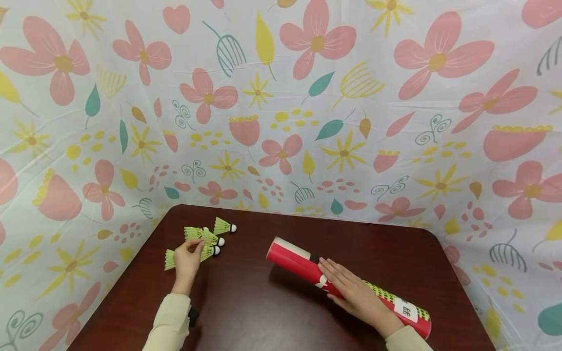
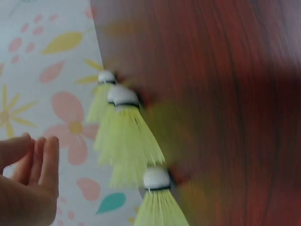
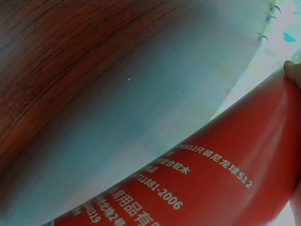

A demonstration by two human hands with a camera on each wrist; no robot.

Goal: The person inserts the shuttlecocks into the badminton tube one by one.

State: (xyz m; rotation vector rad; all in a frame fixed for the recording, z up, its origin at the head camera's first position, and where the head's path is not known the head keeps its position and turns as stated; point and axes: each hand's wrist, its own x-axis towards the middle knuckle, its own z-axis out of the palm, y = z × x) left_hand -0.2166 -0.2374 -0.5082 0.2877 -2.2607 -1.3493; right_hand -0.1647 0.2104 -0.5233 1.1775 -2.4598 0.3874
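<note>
Ribbed yellow-green shuttlecocks with rounded white tips lie on the glossy, wood-grained bench beside the left hand, fingers loosely bent toward thumb (holding nothing), while the right hand grips a smooth, red cylindrical tube slanting over the bench's right.

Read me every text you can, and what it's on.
All on the tube, right wrist view:
"12只装尼龙球S12"
"软木"
"11881-2006"
"育用品有"
"2号"
"0319"
Rest there: blurred or cut off.
Tube's white label, head view: too small.
Shuttlecocks: none legible.
</note>
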